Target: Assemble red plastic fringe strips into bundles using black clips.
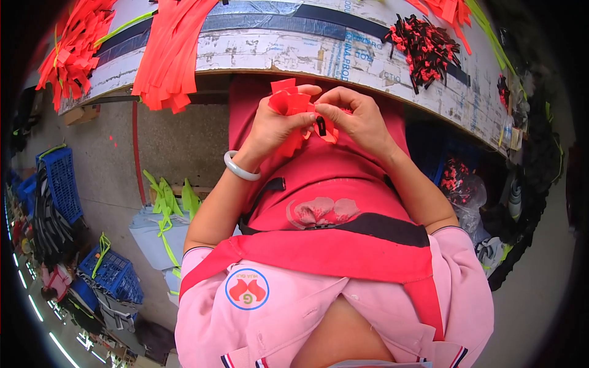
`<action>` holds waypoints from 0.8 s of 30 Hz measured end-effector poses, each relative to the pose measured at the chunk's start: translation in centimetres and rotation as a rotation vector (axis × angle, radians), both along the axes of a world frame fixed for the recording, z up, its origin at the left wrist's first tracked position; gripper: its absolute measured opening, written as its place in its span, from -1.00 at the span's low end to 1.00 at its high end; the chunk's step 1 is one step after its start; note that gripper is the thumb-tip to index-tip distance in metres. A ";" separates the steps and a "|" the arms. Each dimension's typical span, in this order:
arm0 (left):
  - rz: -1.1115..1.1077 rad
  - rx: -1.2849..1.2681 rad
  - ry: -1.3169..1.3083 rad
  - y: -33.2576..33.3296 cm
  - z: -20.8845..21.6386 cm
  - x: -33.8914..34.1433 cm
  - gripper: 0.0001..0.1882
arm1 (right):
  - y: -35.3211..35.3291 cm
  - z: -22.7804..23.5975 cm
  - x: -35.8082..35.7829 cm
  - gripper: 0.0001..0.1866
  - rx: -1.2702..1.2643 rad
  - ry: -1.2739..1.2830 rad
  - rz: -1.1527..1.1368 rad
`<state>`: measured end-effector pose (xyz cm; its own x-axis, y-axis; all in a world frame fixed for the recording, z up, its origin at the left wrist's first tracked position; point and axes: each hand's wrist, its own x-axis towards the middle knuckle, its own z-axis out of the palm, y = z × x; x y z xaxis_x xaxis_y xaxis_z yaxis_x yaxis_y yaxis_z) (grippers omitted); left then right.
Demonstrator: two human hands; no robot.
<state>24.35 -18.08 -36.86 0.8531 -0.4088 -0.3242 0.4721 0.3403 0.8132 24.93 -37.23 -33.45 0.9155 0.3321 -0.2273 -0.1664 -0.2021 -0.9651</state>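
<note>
My left hand (283, 122) is closed around a bunch of red-orange fabric strips (284, 101), whose ends stand up above the fingers and hang below the palm. Just beside it, my right hand (362, 119) pinches at the end of one strip between thumb and fingertips. A small black piece (321, 126) shows against the strip between the two hands. Both hands are close together over my red apron (313, 178), in front of the table's near edge. The fingers hide how the black piece is joined to the strip.
On the worn white table (264, 52) lie long red-orange strips (169, 55), another strip bundle (70, 55) to the left, and a pile of small black-and-red pieces (423, 52) to the right. Blue crates (61, 184) stand on the floor at left. A clear plastic bag (466, 193) sits under the table.
</note>
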 end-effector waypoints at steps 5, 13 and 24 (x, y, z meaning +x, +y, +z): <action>0.029 0.109 -0.081 -0.5 0.8 -0.2 -0.65 | 0.1 0.8 -0.1 -0.82 -0.029 -0.013 0.025; -0.073 0.123 -0.041 -0.1 -0.4 -0.6 -0.82 | 0.1 0.6 -0.5 -0.84 -0.075 -0.360 0.040; 0.043 0.273 -0.298 -0.6 0.4 -1.1 -0.87 | 0.0 0.9 -0.4 -0.86 -0.134 -0.438 0.074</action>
<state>23.27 -18.70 -36.41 0.9405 -0.3037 -0.1522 0.1923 0.1068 0.9755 24.50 -37.26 -32.54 0.9097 0.3944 0.1303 0.2711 -0.3261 -0.9056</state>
